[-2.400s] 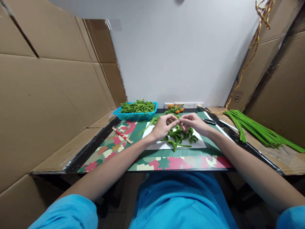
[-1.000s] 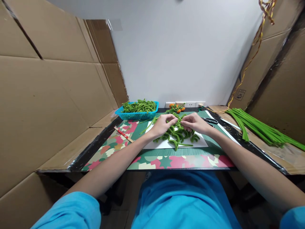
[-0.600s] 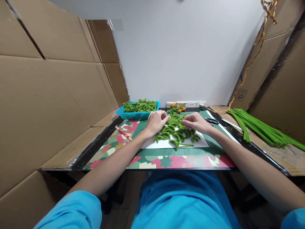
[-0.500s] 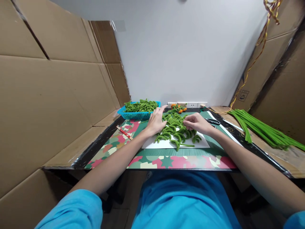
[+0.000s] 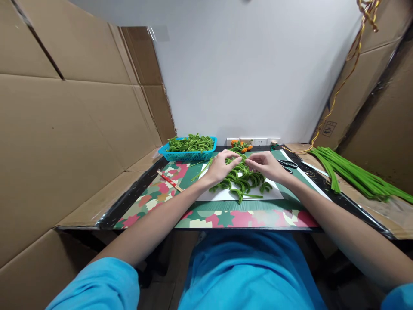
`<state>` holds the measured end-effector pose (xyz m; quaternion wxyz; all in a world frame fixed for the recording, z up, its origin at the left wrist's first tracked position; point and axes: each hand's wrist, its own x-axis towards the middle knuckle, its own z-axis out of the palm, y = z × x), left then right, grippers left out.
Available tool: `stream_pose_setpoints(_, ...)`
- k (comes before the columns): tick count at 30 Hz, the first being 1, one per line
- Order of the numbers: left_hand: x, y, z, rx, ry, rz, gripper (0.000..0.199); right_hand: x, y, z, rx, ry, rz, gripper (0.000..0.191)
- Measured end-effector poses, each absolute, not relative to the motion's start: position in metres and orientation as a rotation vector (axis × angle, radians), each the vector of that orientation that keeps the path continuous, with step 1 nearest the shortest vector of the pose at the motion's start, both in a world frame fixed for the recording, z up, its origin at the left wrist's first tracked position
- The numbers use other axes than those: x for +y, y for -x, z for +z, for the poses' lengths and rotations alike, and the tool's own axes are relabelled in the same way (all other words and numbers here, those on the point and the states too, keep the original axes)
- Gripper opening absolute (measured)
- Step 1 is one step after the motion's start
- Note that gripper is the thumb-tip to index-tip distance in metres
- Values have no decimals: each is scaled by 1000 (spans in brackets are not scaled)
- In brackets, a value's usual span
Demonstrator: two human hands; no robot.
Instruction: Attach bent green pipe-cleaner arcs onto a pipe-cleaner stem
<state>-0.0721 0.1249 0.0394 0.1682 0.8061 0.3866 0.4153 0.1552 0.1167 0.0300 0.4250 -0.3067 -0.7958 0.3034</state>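
Over a pile of short, curved green pipe cleaner pieces [image 5: 242, 182], my two hands are close together. The fingers of my left hand [image 5: 224, 165] are closed in a pinch at a green pipe cleaner piece [image 5: 244, 158]. From the other side, my right hand [image 5: 265, 165] pinches at the same piece, its thumb and forefinger together. The fingertips partly cover this piece, so its full shape is hidden. Beneath the pile lies a white sheet [image 5: 213, 196]. Some of the curved pieces are joined in small bunches, one with a stem.
A blue basket [image 5: 190, 156] heaped with green pieces stands at the back left. Orange flowers [image 5: 245, 147] lie behind my hands. Black scissors [image 5: 288, 164] are right of my right hand. Long green pipe cleaners [image 5: 358, 174] lie far right; a red-wrapped stick [image 5: 169, 180] lies left.
My left hand has moved right from beside the pile, its spread fingers closing into a pinch next to my right hand. My right hand has barely shifted.
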Motion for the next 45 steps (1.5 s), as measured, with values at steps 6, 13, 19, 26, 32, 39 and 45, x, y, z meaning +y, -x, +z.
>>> stream_pose_setpoints(6, 120, 65, 40, 951, -2049, 1236, 43, 113, -153, 32, -1966, 687, 832, 48)
stream_pose_setpoints(13, 116, 61, 41, 789, -1861, 1219, 43, 114, -153, 28, -2024, 711, 758, 44)
stream_pose_setpoints(19, 114, 63, 39, 818, -1911, 1159, 40, 111, -153, 33, -1884, 684, 696, 40)
stream_pose_setpoints(26, 109, 62, 40, 834, -2026, 1154, 38, 108, -150, 34, -1866, 686, 702, 37)
stream_pose_setpoints(32, 111, 63, 40, 818, -2030, 1140, 37, 109, -151, 35, -1874, 707, 771, 42)
stream_pose_setpoints(39, 109, 63, 43, 819, -1984, 1149, 37, 110, -153, 36, -1933, 723, 751, 43)
stream_pose_setpoints(45, 119, 64, 42, 815, -1786, 1126, 49, 113, -155, 30, -2117, 696, 335, 39)
